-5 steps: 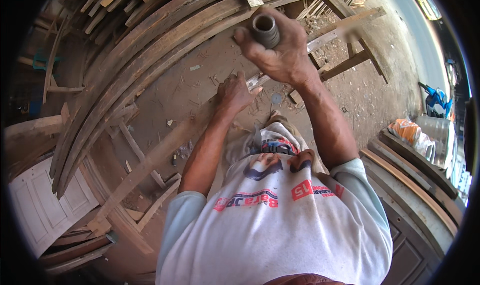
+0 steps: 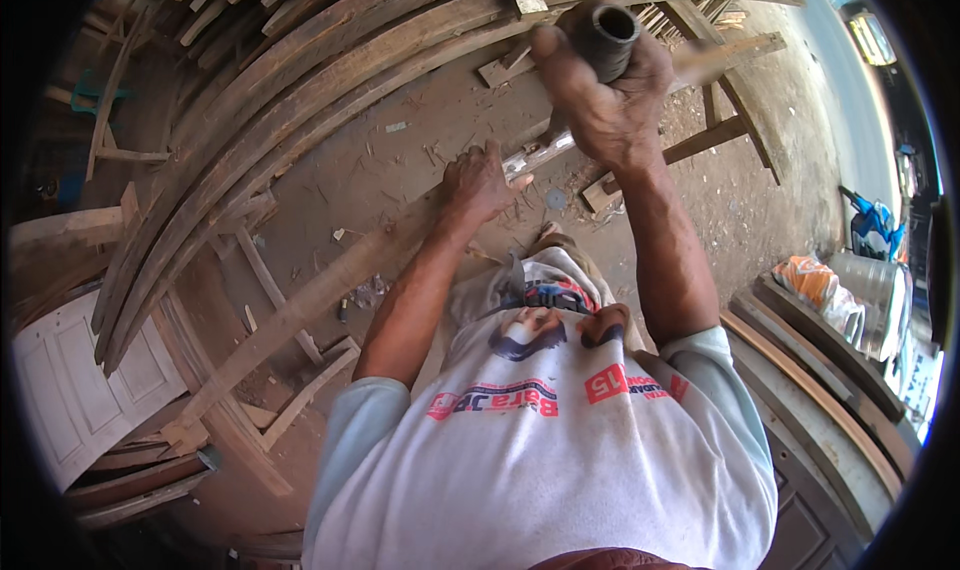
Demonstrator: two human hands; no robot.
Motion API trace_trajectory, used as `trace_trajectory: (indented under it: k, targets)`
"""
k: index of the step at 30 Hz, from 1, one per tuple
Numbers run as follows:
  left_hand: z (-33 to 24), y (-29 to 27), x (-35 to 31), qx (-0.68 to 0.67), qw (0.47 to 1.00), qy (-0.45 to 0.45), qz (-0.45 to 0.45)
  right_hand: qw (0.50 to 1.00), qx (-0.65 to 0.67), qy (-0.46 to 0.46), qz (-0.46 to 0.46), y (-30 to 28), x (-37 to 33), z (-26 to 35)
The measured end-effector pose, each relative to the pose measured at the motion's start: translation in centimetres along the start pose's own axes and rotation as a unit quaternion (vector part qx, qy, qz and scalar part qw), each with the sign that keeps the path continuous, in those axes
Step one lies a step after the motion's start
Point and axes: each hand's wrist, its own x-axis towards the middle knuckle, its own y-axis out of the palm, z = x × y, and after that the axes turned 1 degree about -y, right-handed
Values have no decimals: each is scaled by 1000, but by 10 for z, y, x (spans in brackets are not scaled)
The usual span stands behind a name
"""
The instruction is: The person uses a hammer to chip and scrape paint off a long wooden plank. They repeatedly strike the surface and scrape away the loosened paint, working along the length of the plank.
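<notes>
My right hand (image 2: 620, 100) is raised at upper centre, fingers wrapped round a dark, hollow, tube-shaped handle (image 2: 606, 42). Its open round end points up toward me; whatever lies beyond the fist is hidden or blurred. Lower and to the left, my left hand (image 2: 478, 182) rests on a long wooden beam (image 2: 300, 310), its fingers over the top and its thumb along the near side. This beam runs diagonally from lower left to upper right. A shiny pale strip (image 2: 540, 154) shows on the beam just right of my left hand.
Long timbers (image 2: 330, 90) lie stacked across the far left. A white panelled door (image 2: 95, 385) leans at lower left. Wood shavings litter the floor (image 2: 400, 155). On the right are more boards (image 2: 800, 360), a metal drum (image 2: 868, 290) and an orange-and-white sack (image 2: 815, 285).
My right hand has moved right with the tube-shaped handle. My left hand stays on the beam, shifted slightly right in the picture. The view has turned a little.
</notes>
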Motion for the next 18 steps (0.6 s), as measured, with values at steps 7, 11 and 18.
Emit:
trace_trajectory:
  k: [7, 11, 18]
  targets:
    - [6, -9, -10, -55, 998, 37, -5, 912, 277, 218, -211, -150, 17, -86]
    - [20, 7, -5, -51, 999, 6, -3, 907, 267, 186, -266, -166, 0, -87]
    - [10, 6, 3, -34, 999, -4, -40, 868, 403, 165, -236, -186, -44, -92]
